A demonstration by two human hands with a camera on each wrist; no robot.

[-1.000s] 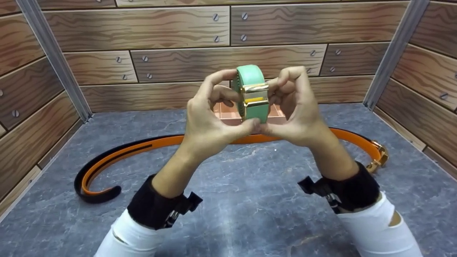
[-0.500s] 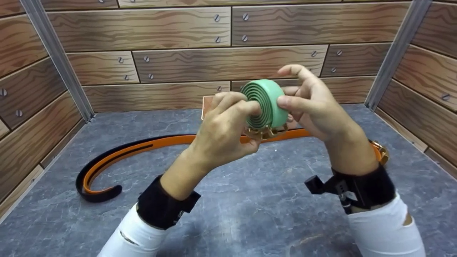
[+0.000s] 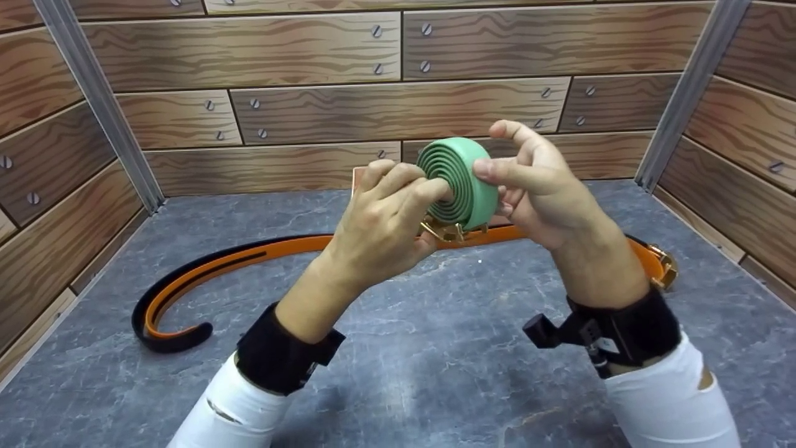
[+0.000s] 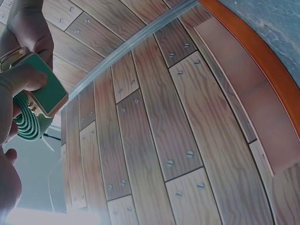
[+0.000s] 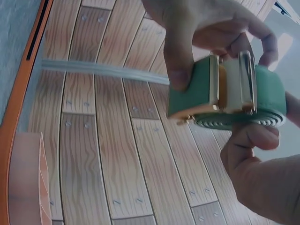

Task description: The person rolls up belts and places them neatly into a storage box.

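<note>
A green belt [image 3: 476,186], rolled into a tight coil, is held up above the table between both hands. Its coiled edge faces the left hand in the head view, with the gold buckle [image 3: 444,230] at the underside. My left hand [image 3: 379,224] grips it, index finger at the coil's centre. In the left wrist view the left thumb [image 4: 30,77] presses the green plate of the buckle. My right hand [image 3: 547,193] pinches the coil's outer side, thumb on the green strap. The right wrist view shows its curled fingers [image 5: 262,136] against the other coiled edge.
An orange and black belt [image 3: 292,246] lies in a wide curve across the table [image 3: 398,348], its gold buckle [image 3: 664,264] at the right. Behind the hands stands a pink divided tray [image 5: 28,183], mostly hidden in the head view. Wood-patterned walls [image 3: 311,112] enclose the table.
The green belt roll has turned: its buckle swung from facing the head camera to the underside, showing the spiral edge. The left index finger moved to the coil's centre; the right thumb moved up.
</note>
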